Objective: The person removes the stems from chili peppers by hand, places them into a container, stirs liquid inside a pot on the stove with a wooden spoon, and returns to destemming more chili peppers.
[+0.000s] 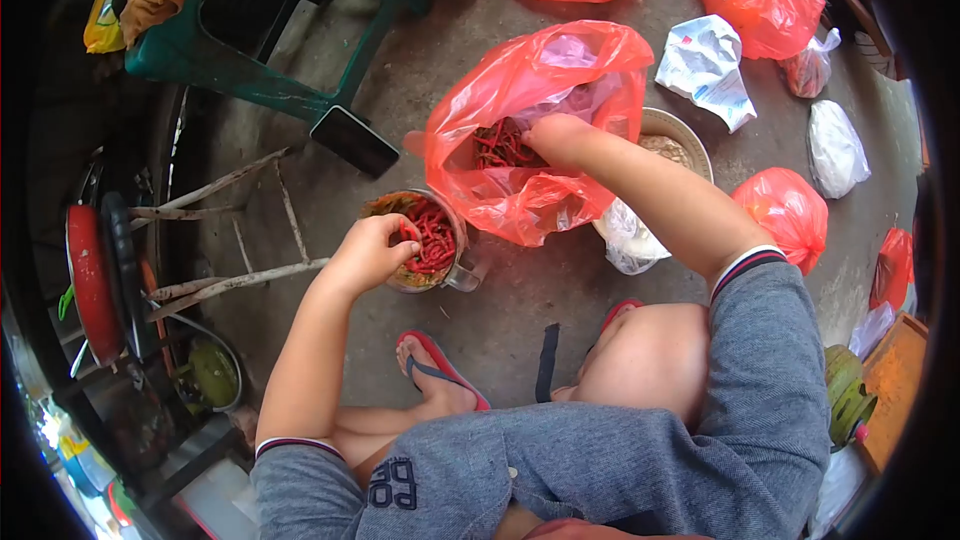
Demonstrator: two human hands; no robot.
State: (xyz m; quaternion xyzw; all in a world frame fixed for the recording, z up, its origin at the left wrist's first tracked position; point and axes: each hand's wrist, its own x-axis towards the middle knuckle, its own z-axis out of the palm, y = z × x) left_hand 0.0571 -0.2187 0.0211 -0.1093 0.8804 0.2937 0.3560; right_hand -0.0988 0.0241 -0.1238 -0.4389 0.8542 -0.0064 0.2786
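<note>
My left hand (pixel 375 252) is over the left side of a jug with a handle (pixel 464 278), its thumb and fingers closed in a pinch on a red chili (pixel 408 233). More red chilies (pixel 435 240) fill the jug, which stands on the floor. My right hand (pixel 545 138) reaches into an open red plastic bag (pixel 462 180). Dark red chilies (pixel 503 144) lie inside the bag beside its fingertips. The fingers of that hand are mostly hidden, so their grip does not show. A pinkish inner bag (pixel 570 100) lines the far side.
Behind the red bag sits a round basin (pixel 690 135). A phone (pixel 354 140) leans by a green plastic stool (pixel 240 80). Tied red bags (pixel 785 215), a white bag (pixel 838 150) and a crumpled white packet (pixel 705 70) lie to the right.
</note>
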